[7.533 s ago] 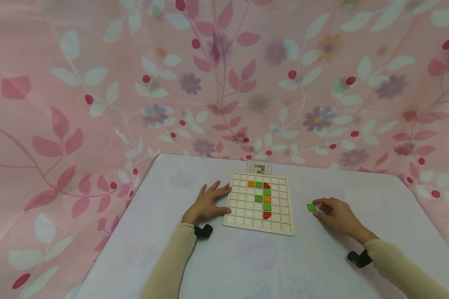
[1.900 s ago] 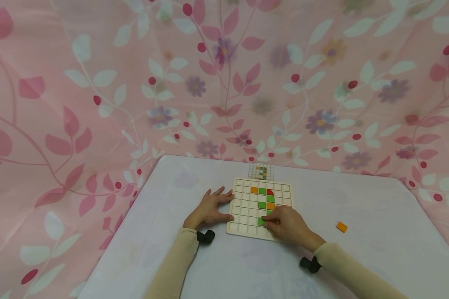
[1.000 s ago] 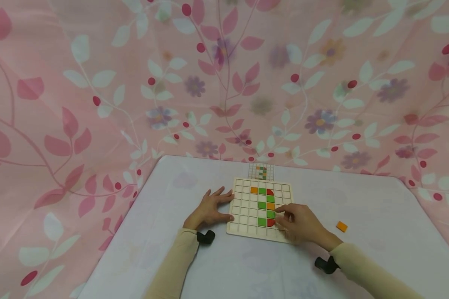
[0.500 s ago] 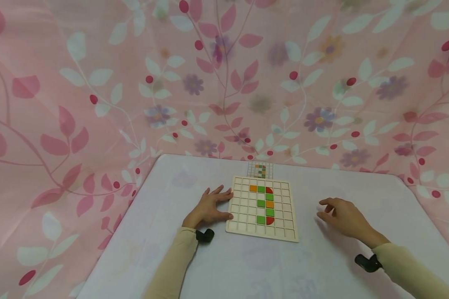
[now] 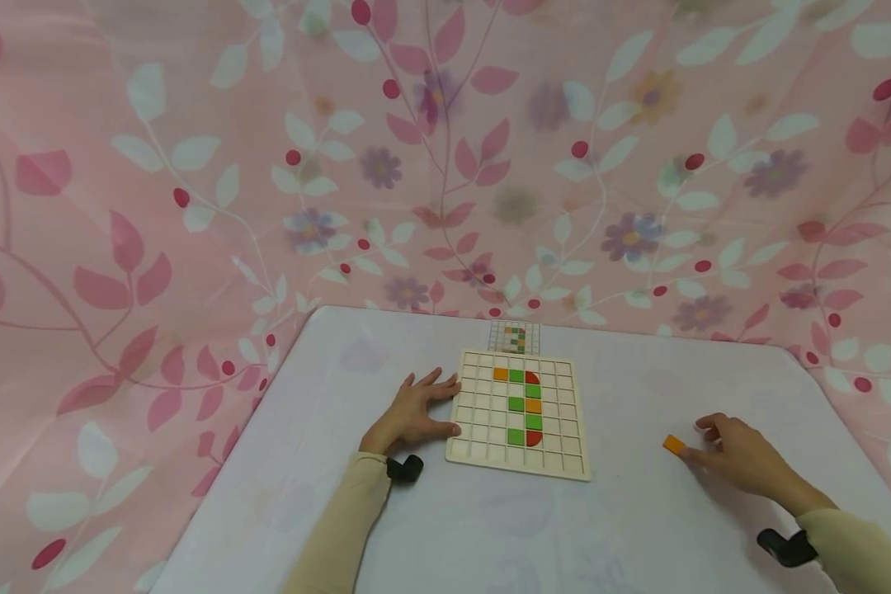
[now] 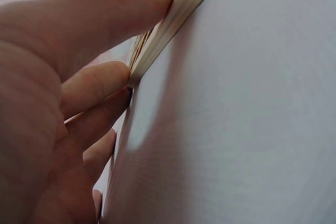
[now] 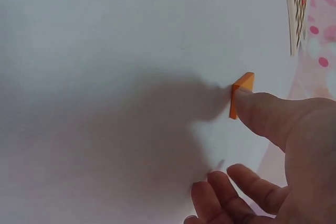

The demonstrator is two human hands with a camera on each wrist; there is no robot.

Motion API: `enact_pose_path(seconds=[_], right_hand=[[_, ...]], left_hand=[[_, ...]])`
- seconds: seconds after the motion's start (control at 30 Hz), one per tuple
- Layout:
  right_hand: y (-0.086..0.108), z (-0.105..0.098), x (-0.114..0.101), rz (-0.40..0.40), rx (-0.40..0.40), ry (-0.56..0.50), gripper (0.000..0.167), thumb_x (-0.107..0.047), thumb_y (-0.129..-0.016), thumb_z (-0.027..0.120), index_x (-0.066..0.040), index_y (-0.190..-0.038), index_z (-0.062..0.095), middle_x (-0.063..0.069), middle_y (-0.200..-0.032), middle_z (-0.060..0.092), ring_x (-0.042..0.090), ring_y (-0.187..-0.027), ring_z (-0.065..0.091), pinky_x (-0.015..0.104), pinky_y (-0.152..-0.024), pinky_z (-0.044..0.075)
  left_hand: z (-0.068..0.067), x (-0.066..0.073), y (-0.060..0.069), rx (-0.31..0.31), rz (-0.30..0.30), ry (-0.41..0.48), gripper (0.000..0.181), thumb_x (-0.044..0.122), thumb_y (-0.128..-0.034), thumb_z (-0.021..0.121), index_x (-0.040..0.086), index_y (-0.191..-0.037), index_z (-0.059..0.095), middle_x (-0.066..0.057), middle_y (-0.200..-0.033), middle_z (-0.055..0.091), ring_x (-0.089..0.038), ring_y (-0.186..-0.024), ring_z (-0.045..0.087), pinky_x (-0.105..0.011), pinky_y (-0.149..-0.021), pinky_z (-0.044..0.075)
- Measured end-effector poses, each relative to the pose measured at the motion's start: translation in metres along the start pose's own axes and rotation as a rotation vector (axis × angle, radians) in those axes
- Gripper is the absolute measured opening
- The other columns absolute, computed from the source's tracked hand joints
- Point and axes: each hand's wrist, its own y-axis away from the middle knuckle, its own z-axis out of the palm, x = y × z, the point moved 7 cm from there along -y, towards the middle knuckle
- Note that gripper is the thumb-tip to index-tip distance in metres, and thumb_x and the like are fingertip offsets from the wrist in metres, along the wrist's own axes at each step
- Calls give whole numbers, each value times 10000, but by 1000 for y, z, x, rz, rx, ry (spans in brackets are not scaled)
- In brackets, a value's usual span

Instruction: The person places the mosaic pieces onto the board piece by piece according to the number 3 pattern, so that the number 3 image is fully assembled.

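A pale wooden grid board (image 5: pixel 483 429) lies on the table, with green, orange and red tiles set in several of its squares. My left hand (image 5: pixel 410 415) rests at the board's left edge, fingers spread; in the left wrist view the thumb (image 6: pixel 131 3) touches the board's side (image 6: pixel 168 24). Off to the right lies a loose orange tile (image 5: pixel 672 445). The thumb of my right hand (image 5: pixel 746 458) touches that tile, while its other fingers stand apart from it. The right wrist view shows the thumb on the orange tile (image 7: pixel 245 81) and the fingertips (image 7: pixel 202 195) away from it.
Behind the board lies a small printed grid card (image 5: pixel 515 337) with a coloured pattern. A white cloth (image 5: pixel 601 536) covers the table, and a pink floral curtain (image 5: pixel 445 165) hangs behind its far edge.
My right hand held a green tile right of the board; that tile now sits beside the lower red piece. The hand has since moved right to the orange tile. The left hand stays at the board.
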Motion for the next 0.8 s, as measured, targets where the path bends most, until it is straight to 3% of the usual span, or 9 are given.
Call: enact_pose_path(seconds=[0.3, 0.53, 0.8], right_hand=[[0, 10, 3, 3, 6, -28, 417, -301, -908, 835, 48, -1088, 696, 113, -978, 700, 253, -880, 649, 521, -802, 617], [0, 14, -7, -28, 37, -23, 283, -166, -916, 802, 54, -1071, 713, 104, -943, 714, 235, -836, 660, 519, -783, 624], [0, 20, -26, -107, 149, -9, 261, -113, -906, 789, 31, -1110, 712, 113, -964, 710, 256, -847, 688, 500, -758, 615]], left_hand=[[3, 0, -2, -3, 19, -2, 824, 404, -843, 889, 134, -1549, 559, -6, -1653, 469, -271, -1648, 228, -641, -1319, 36], [5, 1, -4, -10, 28, 2, 812, 407, -853, 881, 143, -1550, 558, 2, -1655, 461, -272, -1651, 217, -643, -1318, 34], [3, -3, -2, 3, 18, -12, 823, 420, -848, 880, 137, -1551, 558, -6, -1656, 468, -282, -1646, 232, -641, -1319, 44]])
